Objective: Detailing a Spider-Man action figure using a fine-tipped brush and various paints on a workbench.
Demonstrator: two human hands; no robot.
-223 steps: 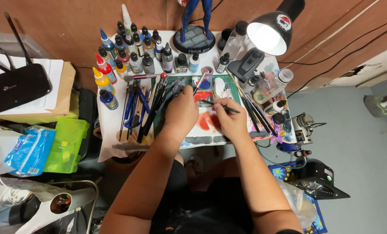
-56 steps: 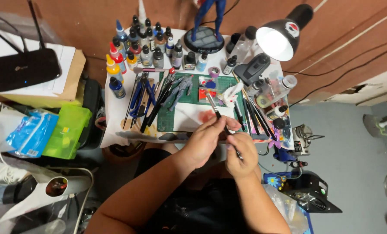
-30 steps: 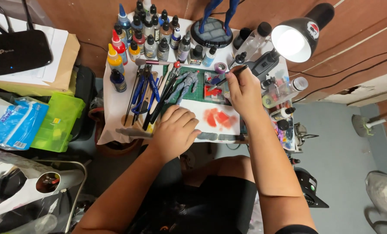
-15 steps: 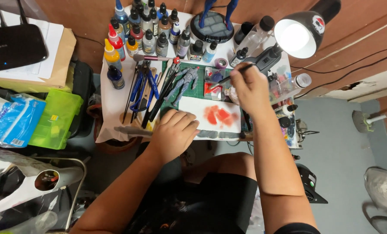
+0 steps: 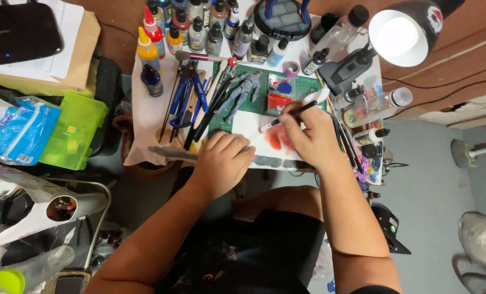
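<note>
A thin black-handled paintbrush (image 5: 287,115) is gripped in the fingers of the right hand (image 5: 308,136), just right of frame centre, its tip lying over a white sheet (image 5: 256,142) smeared with red paint. The left hand (image 5: 224,163) is rested loosely curled on that sheet, nothing held. Brush loading or wiping appears to be in hand; a light, steady stroke would be called for next. A grey matte plastic figure (image 5: 242,93) lies on the green cutting mat (image 5: 302,87) on the counter, beside glossy dropper bottles (image 5: 199,32).

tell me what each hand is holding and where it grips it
The right hand holds a thin black-handled paintbrush near its rear end. The left hand holds nothing, resting on the table.
</note>
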